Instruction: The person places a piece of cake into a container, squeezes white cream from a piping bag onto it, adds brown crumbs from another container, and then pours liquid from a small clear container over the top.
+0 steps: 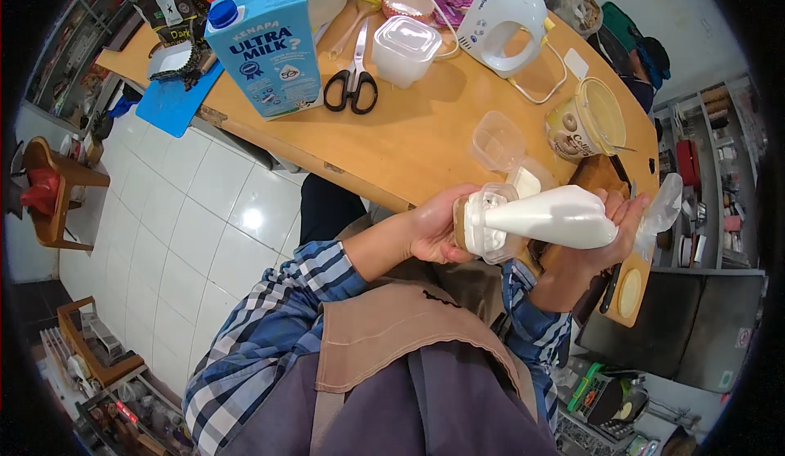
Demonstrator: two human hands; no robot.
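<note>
**A filled piping bag held over a small clear tub**

Nearest us, at the bottom of the frame, lies the brown apron (409, 333). Just above it, right of centre, we find the left hand (437, 234) grasping a clear tub (500, 252) around its side, with white cream inside. The right hand (619, 221) is closed around the thick end of the piping bag (549, 216), whose narrow end points left into the tub's mouth; the loose tail (661, 211) trails beyond the fist, toward the right of the frame.

We judge the bag soft and yielding, its weight gathered in the swollen end, its film probably slick. We would take it at the gathered neck behind the cream, since pressure at mid-length could bulge it. The tub looks light and thin-walled; we would hold it low and gently, lest the rim flex.

Farther off, on the table (384, 149), we note a second clear tub (497, 140) near the centre, then scissors (352, 92) at upper centre and a white hand mixer (496, 23) at the upper right.
</note>
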